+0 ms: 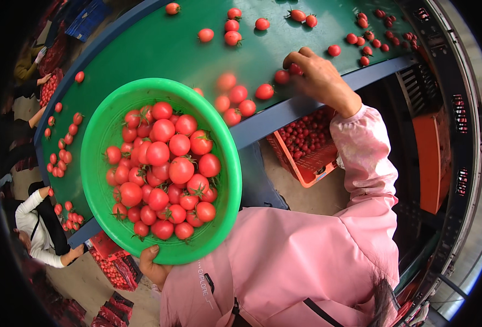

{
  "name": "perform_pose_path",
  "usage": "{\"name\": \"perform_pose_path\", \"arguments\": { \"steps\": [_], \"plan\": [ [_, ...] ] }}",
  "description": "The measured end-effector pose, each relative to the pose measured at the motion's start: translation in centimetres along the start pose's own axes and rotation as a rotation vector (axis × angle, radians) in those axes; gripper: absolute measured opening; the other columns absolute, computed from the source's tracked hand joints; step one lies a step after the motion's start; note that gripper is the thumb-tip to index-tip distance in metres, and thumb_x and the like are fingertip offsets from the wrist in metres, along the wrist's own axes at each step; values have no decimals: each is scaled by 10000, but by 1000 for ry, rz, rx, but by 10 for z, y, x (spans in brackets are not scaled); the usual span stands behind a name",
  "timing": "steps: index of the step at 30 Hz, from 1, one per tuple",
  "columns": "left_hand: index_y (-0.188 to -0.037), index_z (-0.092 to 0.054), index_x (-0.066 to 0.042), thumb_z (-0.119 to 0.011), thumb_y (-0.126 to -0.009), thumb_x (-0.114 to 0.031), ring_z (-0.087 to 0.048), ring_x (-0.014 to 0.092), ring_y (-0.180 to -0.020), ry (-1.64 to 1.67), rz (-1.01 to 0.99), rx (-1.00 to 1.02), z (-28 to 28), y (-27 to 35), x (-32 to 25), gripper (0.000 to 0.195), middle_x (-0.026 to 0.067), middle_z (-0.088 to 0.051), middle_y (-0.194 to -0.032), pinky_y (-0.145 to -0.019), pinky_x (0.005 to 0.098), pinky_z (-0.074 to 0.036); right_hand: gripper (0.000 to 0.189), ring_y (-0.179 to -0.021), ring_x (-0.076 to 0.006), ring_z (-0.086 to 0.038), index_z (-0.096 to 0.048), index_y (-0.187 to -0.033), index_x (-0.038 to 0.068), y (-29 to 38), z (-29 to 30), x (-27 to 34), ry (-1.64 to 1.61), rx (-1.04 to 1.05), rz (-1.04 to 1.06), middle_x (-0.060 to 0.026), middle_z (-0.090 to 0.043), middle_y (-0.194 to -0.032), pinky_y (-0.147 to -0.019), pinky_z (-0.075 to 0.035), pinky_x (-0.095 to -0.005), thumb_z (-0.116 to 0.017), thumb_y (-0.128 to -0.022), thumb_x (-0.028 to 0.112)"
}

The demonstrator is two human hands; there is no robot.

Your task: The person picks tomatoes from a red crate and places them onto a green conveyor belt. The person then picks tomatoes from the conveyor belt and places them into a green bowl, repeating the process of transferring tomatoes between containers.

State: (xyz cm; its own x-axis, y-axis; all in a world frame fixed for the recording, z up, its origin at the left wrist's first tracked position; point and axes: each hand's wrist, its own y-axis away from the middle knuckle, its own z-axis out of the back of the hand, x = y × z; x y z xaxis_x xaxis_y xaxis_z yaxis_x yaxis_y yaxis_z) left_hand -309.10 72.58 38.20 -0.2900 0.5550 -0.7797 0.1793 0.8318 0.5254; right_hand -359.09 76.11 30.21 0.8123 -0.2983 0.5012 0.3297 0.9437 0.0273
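Observation:
My left hand (155,263) grips the lower rim of a round green plastic basin (228,180), with its thumb over the edge. The basin is tilted towards me and heaped with small red tomatoes (157,153), several with green calyxes attached. My right hand (320,75) reaches over the near edge of a green conveyor belt (151,53), its fingers curled down. A red tomato (295,69) shows under those fingers; the thumb is hidden, so I cannot tell whether it is held. Between basin and right hand lies a loose group of tomatoes (237,94), partly blurred.
Blue side rails (261,122) border the belt. More tomatoes (232,25) lie scattered across it. Below my right arm stands an orange crate (306,173) of small tomatoes. A person in white sleeves (36,233) sits at left, near a filled red crate (114,274). A blue crate (87,20) stands beyond.

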Motion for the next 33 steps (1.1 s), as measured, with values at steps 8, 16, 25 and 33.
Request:
{"name": "perform_pose_path", "arguments": {
  "steps": [8, 16, 25, 33],
  "plan": [
    [-1407, -409, 1, -510, -767, -31, -551, 299, -1210, 52, 64, -1, -7, -5, 0, 648, 153, -549, -1335, -1060, 466, -452, 245, -905, -389, -610, -601, -1081, 78, -1, -8, 17, -196, -87, 29, -185, -579, -1012, -763, -506, -452, -592, -845, 12],
    [-1409, -410, -8, -499, -735, -15, -533, 316, -1238, 86, 20, -12, -2, 0, -2, 680, 141, -543, -1360, -1084, 461, -435, 143, -734, -129, -511, -592, -1020, 18, -14, 13, 41, -613, -224, 29, -48, -531, -882, -649, -453, -286, -568, -879, 26],
    [-1405, -424, -22, -534, -739, -50, -545, 301, -1233, 73, -103, -324, 17, 82, 10, 676, 132, -551, -1363, -1075, 451, -438, 219, -701, -95, -473, -591, -1057, 23, -42, -10, 55, -783, 75, 261, -22, -540, -808, -634, -424, -251, -452, -893, -21],
    [-1404, -430, -33, -553, -751, -98, -528, 293, -1258, 144, -260, -453, 20, 135, 47, 668, 117, -555, -1362, -1092, 452, -419, 285, -793, -318, -657, -646, -1147, 122, -77, -31, 97, -184, 315, 573, -142, -685, -858, -712, -494, -451, -672, -872, 192]
  ]
}}
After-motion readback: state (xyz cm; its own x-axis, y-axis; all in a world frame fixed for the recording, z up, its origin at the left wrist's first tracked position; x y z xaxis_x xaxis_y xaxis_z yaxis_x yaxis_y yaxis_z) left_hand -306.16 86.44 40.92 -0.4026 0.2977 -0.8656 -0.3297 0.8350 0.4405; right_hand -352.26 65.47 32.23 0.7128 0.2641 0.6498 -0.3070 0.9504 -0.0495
